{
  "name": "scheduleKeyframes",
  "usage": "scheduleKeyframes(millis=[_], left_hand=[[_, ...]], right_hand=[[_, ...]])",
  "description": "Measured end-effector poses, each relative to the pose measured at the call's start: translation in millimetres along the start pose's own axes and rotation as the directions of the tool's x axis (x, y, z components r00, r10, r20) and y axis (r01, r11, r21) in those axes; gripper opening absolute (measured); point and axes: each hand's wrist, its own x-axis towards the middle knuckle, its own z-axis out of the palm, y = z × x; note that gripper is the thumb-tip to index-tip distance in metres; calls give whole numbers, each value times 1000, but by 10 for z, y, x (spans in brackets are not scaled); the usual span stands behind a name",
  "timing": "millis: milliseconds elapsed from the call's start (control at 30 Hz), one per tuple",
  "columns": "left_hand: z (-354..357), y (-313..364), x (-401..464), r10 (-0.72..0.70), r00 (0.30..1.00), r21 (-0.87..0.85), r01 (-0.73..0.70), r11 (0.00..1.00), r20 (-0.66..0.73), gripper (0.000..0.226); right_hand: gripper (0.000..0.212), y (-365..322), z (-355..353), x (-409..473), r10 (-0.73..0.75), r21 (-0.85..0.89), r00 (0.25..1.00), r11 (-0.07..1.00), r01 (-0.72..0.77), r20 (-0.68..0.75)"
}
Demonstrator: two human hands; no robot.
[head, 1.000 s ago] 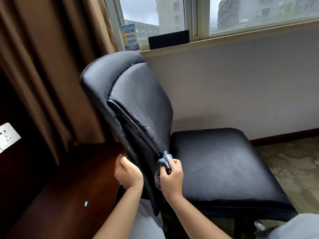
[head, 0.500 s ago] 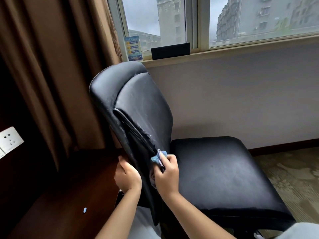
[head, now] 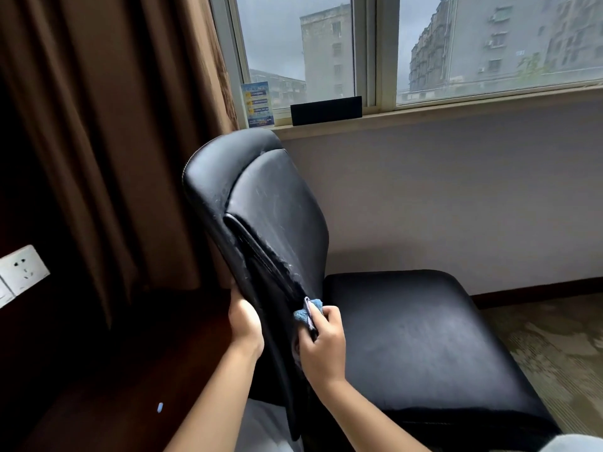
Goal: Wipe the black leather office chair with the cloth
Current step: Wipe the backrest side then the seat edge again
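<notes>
The black leather office chair stands side-on before me, its tall backrest scuffed with pale marks and its wide seat stretching right. My left hand grips the backrest's rear edge low down. My right hand holds a small blue cloth bunched in its fingers and presses it against the lower front edge of the backrest, just above where it meets the seat.
A dark wooden desk with a small blue speck lies at lower left, brown curtains behind it and a wall socket at far left. A windowsill with a black box and a leaflet runs above; patterned carpet is at right.
The view has tilted up, so the chair sits lower in frame. My right hand slid the cloth slightly up along the backrest's lower edge; my left hand kept its grip.
</notes>
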Motion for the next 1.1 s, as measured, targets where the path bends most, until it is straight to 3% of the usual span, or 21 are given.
scheduleKeyframes(millis=[233, 367, 433, 500, 600, 700, 833, 967, 1100], left_hand=[[-70, 52, -9, -103, 967, -37, 114, 993, 231, 58], [-83, 67, 17, -101, 970, 11, 101, 995, 220, 58], [-72, 74, 48, -19, 991, -9, 20, 1000, 134, 55], [-20, 114, 25, 184, 983, 38, -185, 982, 19, 46], [50, 177, -65, 486, 867, 210, -497, 842, 105, 44], [67, 246, -88, 571, 806, 227, -592, 773, 157, 44], [74, 308, -85, 576, 805, 150, -592, 792, 139, 43], [37, 383, -15, 449, 868, 14, -462, 887, 211, 69], [150, 460, -153, 447, 875, -32, -449, 893, 187, 56]], right_hand=[[28, -652, 166, 473, -179, 80, 984, 980, 180, -22], [34, -514, 132, 443, -243, 8, 970, 970, 243, 20], [37, -301, 59, 290, -196, -20, 981, 980, 196, 10], [39, -163, 22, 155, -144, -29, 990, 989, 144, 7], [38, -175, 44, 136, -95, 4, 995, 995, 95, 8], [39, -338, 93, 250, -117, 41, 993, 992, 116, 6], [38, -671, 235, 494, -210, 83, 978, 974, 210, -10], [40, -656, 252, 564, -346, 12, 938, 938, 346, 2], [42, -349, 108, 451, -387, -35, 922, 921, 387, 3]])
